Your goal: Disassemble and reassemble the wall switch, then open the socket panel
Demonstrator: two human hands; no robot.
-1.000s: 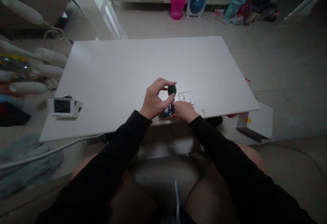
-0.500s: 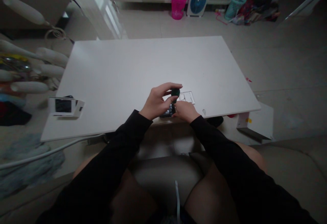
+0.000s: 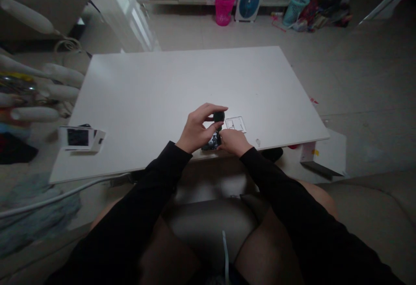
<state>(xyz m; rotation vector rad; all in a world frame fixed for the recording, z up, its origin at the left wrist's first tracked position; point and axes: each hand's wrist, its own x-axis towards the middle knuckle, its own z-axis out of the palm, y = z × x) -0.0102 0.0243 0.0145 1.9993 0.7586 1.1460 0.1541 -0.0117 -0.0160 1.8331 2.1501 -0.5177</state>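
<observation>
Between the thumb and fingers of my left hand (image 3: pixel 196 128) is a screwdriver with a dark, rounded handle (image 3: pixel 219 116), held upright; its tip is hidden. Beneath it, at the table's near edge, lies a small black device (image 3: pixel 212 142) with light-coloured parts showing on top. My right hand (image 3: pixel 234 141) is closed at the device's right side, its fingertips pressed to it and partly hidden. Just beyond that hand a flat white frame (image 3: pixel 236 124) with cut-out lines rests on the table. A small clear piece (image 3: pixel 258 142) lies to the right.
All this is on a white table (image 3: pixel 156 90). At its left end stands a white box with a dark screen (image 3: pixel 78 137). A white cable (image 3: pixel 68 194) runs below the left front edge. Across the floor are a pink basket (image 3: pixel 224 9) and a blue fan (image 3: pixel 249 1).
The whole view has shifted slightly left. Both hands keep nearly the same hold, with the screwdriver still upright over the device.
</observation>
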